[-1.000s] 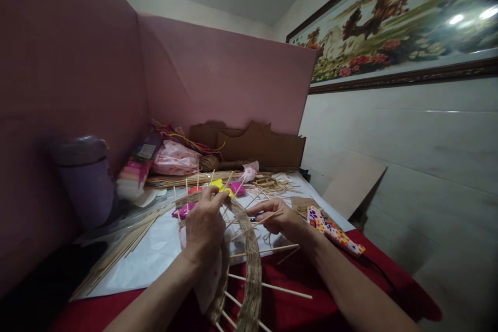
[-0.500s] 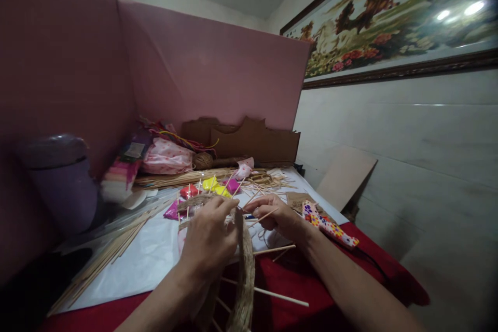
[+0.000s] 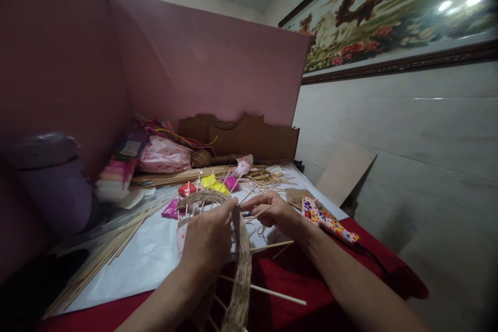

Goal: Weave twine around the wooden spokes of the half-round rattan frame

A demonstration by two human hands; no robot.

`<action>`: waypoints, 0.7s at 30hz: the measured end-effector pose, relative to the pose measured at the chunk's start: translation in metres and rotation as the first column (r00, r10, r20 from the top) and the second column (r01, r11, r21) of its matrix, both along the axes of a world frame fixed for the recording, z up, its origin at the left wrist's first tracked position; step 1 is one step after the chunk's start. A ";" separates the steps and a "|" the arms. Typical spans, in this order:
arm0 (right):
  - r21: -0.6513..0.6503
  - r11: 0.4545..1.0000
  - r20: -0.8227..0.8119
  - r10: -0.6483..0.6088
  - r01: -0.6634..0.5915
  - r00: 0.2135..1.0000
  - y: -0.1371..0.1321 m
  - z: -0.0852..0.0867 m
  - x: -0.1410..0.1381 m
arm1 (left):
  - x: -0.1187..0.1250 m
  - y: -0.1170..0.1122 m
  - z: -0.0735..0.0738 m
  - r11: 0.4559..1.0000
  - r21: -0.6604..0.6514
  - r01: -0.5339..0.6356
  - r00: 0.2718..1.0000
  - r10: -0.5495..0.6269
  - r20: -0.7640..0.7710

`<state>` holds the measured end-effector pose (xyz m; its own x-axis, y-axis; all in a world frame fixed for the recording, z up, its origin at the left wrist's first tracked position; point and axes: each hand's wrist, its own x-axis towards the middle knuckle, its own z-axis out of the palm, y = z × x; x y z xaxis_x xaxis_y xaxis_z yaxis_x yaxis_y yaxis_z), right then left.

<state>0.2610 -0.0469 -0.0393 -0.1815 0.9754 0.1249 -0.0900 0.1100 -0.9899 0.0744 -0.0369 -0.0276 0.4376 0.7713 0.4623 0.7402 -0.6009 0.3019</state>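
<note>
A half-woven basket (image 3: 243, 270) of brown twine curves in front of me, with thin wooden sticks (image 3: 278, 294) poking out around its rim. My left hand (image 3: 210, 233) is closed over the woven band, thumb and fingertips at its upper edge. Just to the right, my right hand (image 3: 274, 212) has its fingers bent and the index reaching toward my left thumb. Loose thin twine (image 3: 265, 236) hangs beneath the right fingers, which appear pinched on it; the exact grip is partly hidden. Part of the basket is covered by my left hand and forearm.
Bundled sticks (image 3: 112, 249) lie on white sheeting at left. Red, yellow and magenta packets (image 3: 232, 183) sit beyond the basket. A twine ball (image 3: 201, 158) and cardboard (image 3: 252, 137) stand at the back. A flower-patterned tool (image 3: 329, 223) lies right, and a purple bin (image 3: 52, 187) stands left.
The view has shifted slightly. My left hand has turned a little, its fingers lower and closer to the band. The right hand keeps nearly the same place and pose.
</note>
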 end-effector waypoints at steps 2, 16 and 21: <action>0.022 1.000 0.010 -0.004 0.004 1.000 0.001 -0.001 0.001 | 0.001 0.002 -0.003 0.999 0.025 0.045 0.995 -0.047 0.087; 0.113 0.994 0.118 -0.027 0.013 0.993 -0.001 0.005 0.006 | 0.002 0.015 -0.012 0.987 0.113 0.112 0.948 -0.140 0.286; 0.161 0.986 0.253 -0.070 0.029 0.965 -0.017 0.024 0.022 | 0.000 0.021 -0.013 0.988 0.103 0.113 0.948 -0.138 0.287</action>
<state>0.2834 -0.0640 -0.0149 -0.1792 0.9564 0.2306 0.1747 0.2616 -0.9492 0.0748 -0.0160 -0.0411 0.3639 0.6717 0.6452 0.5442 -0.7156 0.4380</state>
